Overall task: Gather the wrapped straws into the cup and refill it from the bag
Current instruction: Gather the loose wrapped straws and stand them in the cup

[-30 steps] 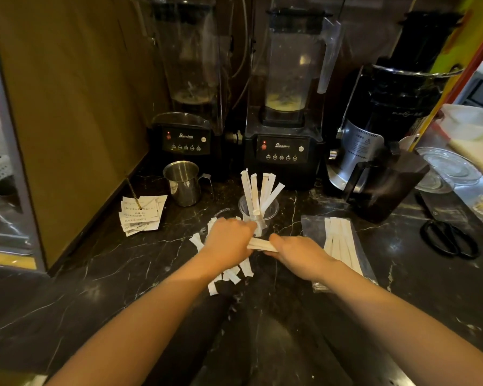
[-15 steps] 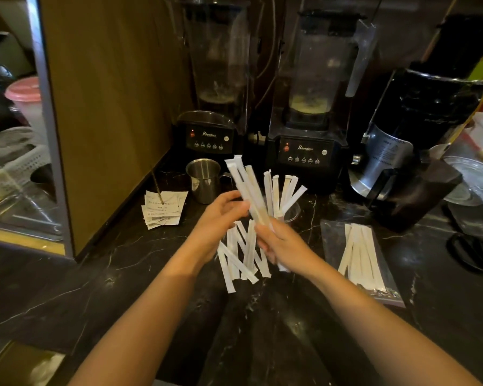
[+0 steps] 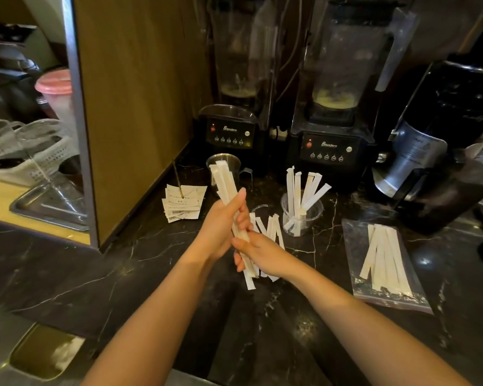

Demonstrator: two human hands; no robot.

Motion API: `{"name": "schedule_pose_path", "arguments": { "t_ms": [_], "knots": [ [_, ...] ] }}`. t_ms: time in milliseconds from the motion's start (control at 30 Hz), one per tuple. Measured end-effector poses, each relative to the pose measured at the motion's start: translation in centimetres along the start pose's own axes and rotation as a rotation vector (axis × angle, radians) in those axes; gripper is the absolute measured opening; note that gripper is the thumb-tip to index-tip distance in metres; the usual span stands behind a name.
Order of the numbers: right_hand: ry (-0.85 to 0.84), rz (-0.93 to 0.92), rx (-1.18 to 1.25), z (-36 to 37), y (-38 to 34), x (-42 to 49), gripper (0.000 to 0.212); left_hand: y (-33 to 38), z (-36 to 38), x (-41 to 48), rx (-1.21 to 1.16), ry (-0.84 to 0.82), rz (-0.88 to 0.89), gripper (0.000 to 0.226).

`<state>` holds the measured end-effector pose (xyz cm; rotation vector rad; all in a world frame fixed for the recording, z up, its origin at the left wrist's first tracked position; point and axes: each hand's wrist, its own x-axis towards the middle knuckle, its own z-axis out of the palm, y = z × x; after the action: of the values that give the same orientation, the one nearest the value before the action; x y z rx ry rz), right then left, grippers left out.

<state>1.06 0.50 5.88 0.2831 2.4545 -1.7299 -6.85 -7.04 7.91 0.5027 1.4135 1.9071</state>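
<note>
A bundle of white wrapped straws point(image 3: 226, 185) stands nearly upright above the counter, gripped by both hands. My left hand point(image 3: 224, 222) wraps its middle, and my right hand point(image 3: 258, 253) pinches its lower end. More wrapped straws point(image 3: 272, 227) lie loose on the black counter behind my hands. The clear plastic cup point(image 3: 304, 217) stands to the right with several straws leaning in it. A clear zip bag point(image 3: 388, 291) holding several wrapped straws lies flat further right.
Two black blenders point(image 3: 230, 135) point(image 3: 328, 150) stand at the back, a steel jug point(image 3: 225, 165) before the left one. A pile of paper slips point(image 3: 183, 203) lies left by a wooden panel point(image 3: 140, 107). A dark appliance point(image 3: 441, 151) stands at the right.
My hands gathered straws off the counter, lifted them and squared them into one upright bundle. The view shifted left.
</note>
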Motion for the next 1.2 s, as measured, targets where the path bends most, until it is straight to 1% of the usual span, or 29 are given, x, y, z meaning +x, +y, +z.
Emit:
{"name": "schedule_pose_path", "arguments": {
  "t_ms": [33, 67, 167, 267, 333, 400, 533, 633, 733, 900, 967, 1200],
  "knots": [
    [0.003, 0.012, -0.019, 0.0, -0.1, 0.1, 0.021, 0.2, -0.1, 0.2, -0.040, 0.011, -0.006, 0.036],
    [0.012, 0.024, -0.042, -0.1, 0.0, 0.2, 0.021, 0.4, -0.3, 0.3, -0.062, 0.024, -0.007, 0.037],
    [0.084, 0.100, -0.101, -1.0, 0.1, 0.4, 0.044, 0.7, -1.0, 0.7, -0.044, 0.054, -0.004, 0.038],
    [0.231, 0.183, -0.149, -2.0, 1.0, 0.7, 0.054, 0.5, -1.9, 0.9, 0.027, 0.130, -0.052, 0.036],
    [0.323, 0.279, -0.172, -2.5, 2.4, 1.2, 0.062, 0.1, -2.4, 0.9, 0.046, 0.178, -0.098, 0.036],
    [0.373, 0.403, -0.199, -2.4, 4.1, 1.7, 0.072, -0.5, -2.9, 0.9, 0.048, 0.217, -0.138, 0.035],
    [0.390, 0.630, -0.395, -1.4, 5.9, 2.4, 0.094, -1.2, -3.8, 0.8, 0.044, 0.242, -0.170, 0.033],
    [0.432, 0.702, -0.496, -0.4, 6.0, 2.7, 0.103, -1.4, -4.2, 0.8, 0.040, 0.257, -0.185, 0.033],
    [0.445, 0.735, -0.579, 0.2, 6.1, 3.4, 0.106, -1.8, -4.5, 0.9, 0.039, 0.284, -0.212, 0.033],
    [0.420, 0.754, -0.588, 0.9, 5.8, 4.4, 0.110, -2.3, -4.6, 1.0, 0.057, 0.335, -0.252, 0.035],
    [0.418, 0.749, -0.598, 1.1, 5.7, 4.7, 0.107, -2.4, -4.6, 0.9, 0.066, 0.349, -0.261, 0.035],
    [0.429, 0.657, -0.605, 1.8, 5.3, 5.1, 0.083, -2.7, -4.9, 0.8, 0.052, 0.369, -0.277, 0.034]
  ]
}}
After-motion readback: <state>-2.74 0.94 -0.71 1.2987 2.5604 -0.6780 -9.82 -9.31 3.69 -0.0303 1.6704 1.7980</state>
